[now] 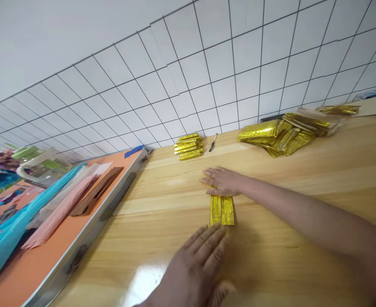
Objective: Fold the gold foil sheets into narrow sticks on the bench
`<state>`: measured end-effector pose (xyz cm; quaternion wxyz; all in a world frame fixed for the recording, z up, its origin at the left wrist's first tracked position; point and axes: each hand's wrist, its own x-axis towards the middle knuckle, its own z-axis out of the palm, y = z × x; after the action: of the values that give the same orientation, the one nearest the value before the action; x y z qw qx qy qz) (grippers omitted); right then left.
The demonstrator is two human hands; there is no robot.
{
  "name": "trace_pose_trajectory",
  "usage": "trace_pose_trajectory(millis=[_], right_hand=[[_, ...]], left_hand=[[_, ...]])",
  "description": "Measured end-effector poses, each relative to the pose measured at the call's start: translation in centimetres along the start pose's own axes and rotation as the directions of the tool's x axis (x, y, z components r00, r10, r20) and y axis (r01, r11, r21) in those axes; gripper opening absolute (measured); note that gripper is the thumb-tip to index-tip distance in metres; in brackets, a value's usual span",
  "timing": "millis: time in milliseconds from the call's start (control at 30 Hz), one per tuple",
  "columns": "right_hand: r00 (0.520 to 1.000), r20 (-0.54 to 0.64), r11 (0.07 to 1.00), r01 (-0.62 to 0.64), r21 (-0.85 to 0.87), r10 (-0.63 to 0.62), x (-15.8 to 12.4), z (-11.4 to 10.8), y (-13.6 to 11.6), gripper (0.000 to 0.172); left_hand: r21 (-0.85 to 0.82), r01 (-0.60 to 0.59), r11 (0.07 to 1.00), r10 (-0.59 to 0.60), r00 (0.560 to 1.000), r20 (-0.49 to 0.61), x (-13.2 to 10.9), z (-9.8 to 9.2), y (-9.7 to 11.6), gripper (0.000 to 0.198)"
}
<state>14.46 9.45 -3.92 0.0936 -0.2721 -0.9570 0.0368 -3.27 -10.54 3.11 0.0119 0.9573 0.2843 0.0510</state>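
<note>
A shiny gold foil piece (221, 209) lies flat on the wooden table, with a line running lengthwise down its middle. My right hand (225, 181) rests over its far end, palm down with the fingers extended to the left. At the near end, the fingertips of my left hand (201, 260) touch or nearly touch the foil's edge; its fingers are stretched out side by side and its thumb is partly blurred. The far end of the foil is hidden under my right hand.
Against the tiled wall stand a small stack of folded gold foil strips (189, 146), a pen (213, 142) and a larger heap of gold foil (280, 133). On the left, an orange-topped table (63, 232) bears blue, pink and brown sheets (96, 190) and a clear plastic container (47, 167).
</note>
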Motion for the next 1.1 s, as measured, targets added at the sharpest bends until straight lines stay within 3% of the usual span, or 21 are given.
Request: trace_pose_trajectory(millis=[67, 100, 200, 300, 400, 567, 867, 967, 1100], right_hand=[[1.000, 0.000, 1.000, -0.003, -0.007, 0.003, 0.0, -0.1, -0.1, 0.066], [1.000, -0.001, 1.000, -0.005, -0.011, 0.005, 0.0, -0.1, -0.2, 0.066], [1.000, -0.014, 1.000, -0.017, -0.024, 0.017, -0.2, -0.1, -0.3, 0.065], [1.000, -0.027, 0.999, -0.014, -0.036, 0.013, -0.1, 0.1, -0.2, 0.064], [0.999, -0.031, 0.998, 0.010, -0.059, -0.012, 0.4, 0.2, 0.4, 0.066], [0.999, -0.051, 0.989, 0.008, -0.151, -0.015, 2.2, -0.1, 2.3, 0.064], [0.956, -0.234, 0.961, -0.219, -0.171, 0.177, 2.8, -2.4, 4.2, 0.039], [0.937, -0.271, 0.953, -0.268, -0.145, 0.222, 0.9, -3.7, 2.8, 0.039], [0.951, -0.240, 0.966, -0.230, -0.118, 0.197, -4.2, -4.0, -2.3, 0.045]], left_hand=[[-0.030, 0.078, 0.996, -0.077, 0.996, 0.045, 1.3, -0.5, -0.8, 0.062], [-0.056, 0.062, 0.996, -0.058, 0.996, 0.060, 2.0, -0.3, -1.2, 0.065], [-0.125, 0.063, 0.990, -0.041, 0.985, 0.171, 3.7, 1.6, -2.3, 0.080], [-0.158, 0.085, 0.984, -0.049, 0.974, 0.222, 4.1, 3.3, -2.6, 0.091], [-0.172, 0.098, 0.980, -0.054, 0.968, 0.245, 3.9, 3.4, -2.5, 0.093], [-0.170, 0.120, 0.978, -0.076, 0.967, 0.244, 4.1, 2.8, -2.1, 0.091], [-0.140, 0.091, 0.986, -0.065, 0.982, 0.179, 3.6, 3.2, -1.7, 0.090], [-0.153, 0.075, 0.985, -0.053, 0.988, 0.146, 3.4, 3.4, -1.7, 0.089], [-0.180, 0.048, 0.982, -0.031, 0.995, 0.100, 3.4, 3.6, -1.8, 0.089]])
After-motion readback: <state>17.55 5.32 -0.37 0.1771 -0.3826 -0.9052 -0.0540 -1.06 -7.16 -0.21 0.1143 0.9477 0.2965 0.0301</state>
